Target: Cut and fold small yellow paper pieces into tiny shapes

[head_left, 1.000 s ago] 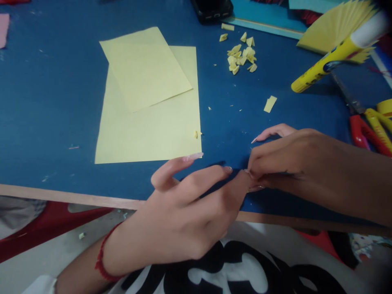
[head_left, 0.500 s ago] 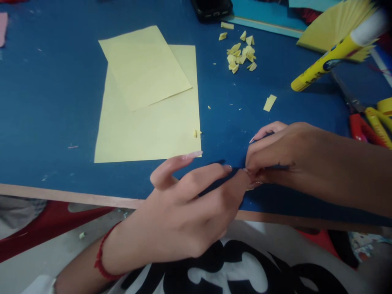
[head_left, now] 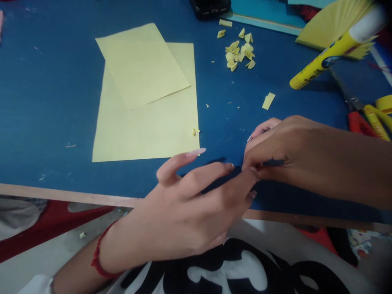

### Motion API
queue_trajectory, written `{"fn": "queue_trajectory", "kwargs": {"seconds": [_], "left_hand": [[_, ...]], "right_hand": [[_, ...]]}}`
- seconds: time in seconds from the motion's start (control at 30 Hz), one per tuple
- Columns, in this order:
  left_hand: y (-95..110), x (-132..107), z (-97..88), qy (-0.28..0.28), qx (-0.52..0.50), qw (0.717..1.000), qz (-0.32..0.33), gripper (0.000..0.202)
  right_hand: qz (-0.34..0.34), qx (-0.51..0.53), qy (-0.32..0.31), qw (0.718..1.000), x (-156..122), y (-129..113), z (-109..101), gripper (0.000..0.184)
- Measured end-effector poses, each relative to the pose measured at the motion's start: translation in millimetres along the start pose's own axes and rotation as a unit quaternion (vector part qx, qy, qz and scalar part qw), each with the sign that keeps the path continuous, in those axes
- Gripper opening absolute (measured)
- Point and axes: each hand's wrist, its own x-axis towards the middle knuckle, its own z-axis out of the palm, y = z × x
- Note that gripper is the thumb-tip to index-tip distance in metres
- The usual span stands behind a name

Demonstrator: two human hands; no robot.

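Observation:
My left hand [head_left: 190,208] and my right hand [head_left: 284,149] meet fingertip to fingertip just above the blue table [head_left: 49,102], near its front edge. Both pinch at the same small spot; whatever is between the fingers is hidden by them. My left little and ring fingers stick out, long-nailed, toward two overlapping pale yellow paper sheets [head_left: 147,102]. A pile of small folded yellow paper bits [head_left: 239,51] lies farther back, and one loose yellow scrap [head_left: 268,100] lies just beyond my right hand.
A yellow glue stick [head_left: 324,59] leans at the back right over a fanned yellow paper piece [head_left: 330,24]. Red and yellow scissor handles [head_left: 367,118] lie at the right edge. A black phone [head_left: 211,7] sits at the far edge. The table's wooden rim [head_left: 67,196] runs along the front.
My right hand has drawn slightly left and curled tighter at the pinch. My left thumb has shifted under the fingertips. The view has tilted a little.

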Motion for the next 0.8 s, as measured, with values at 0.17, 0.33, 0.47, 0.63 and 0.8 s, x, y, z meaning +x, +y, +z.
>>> {"fn": "queue_trajectory", "kwargs": {"seconds": [0.17,0.33,0.47,0.63,0.8], "left_hand": [[-3.1,0.8,2.0,-0.035,-0.002,0.999,0.001,0.033],[-9.2,1.7,-2.7,-0.122,0.005,0.992,0.024,0.048],[-18.0,7.2,-7.5,-0.161,0.019,0.984,0.069,0.070],[-27.0,17.7,-13.7,-0.212,0.013,0.971,0.108,0.073],[-26.9,23.4,-13.5,-0.236,-0.039,0.968,0.080,0.057]], "right_hand": [[0.006,-0.021,0.009,1.000,-1.5,1.4,0.8,0.032],[-0.007,-0.005,-0.012,1.000,5.7,7.5,-0.5,0.028],[-0.003,-0.001,-0.026,1.000,12.4,10.2,-0.9,0.025],[-0.040,0.019,-0.047,0.998,13.4,15.9,-1.8,0.021],[-0.039,0.040,-0.055,0.997,18.9,15.9,-2.5,0.023]]}}
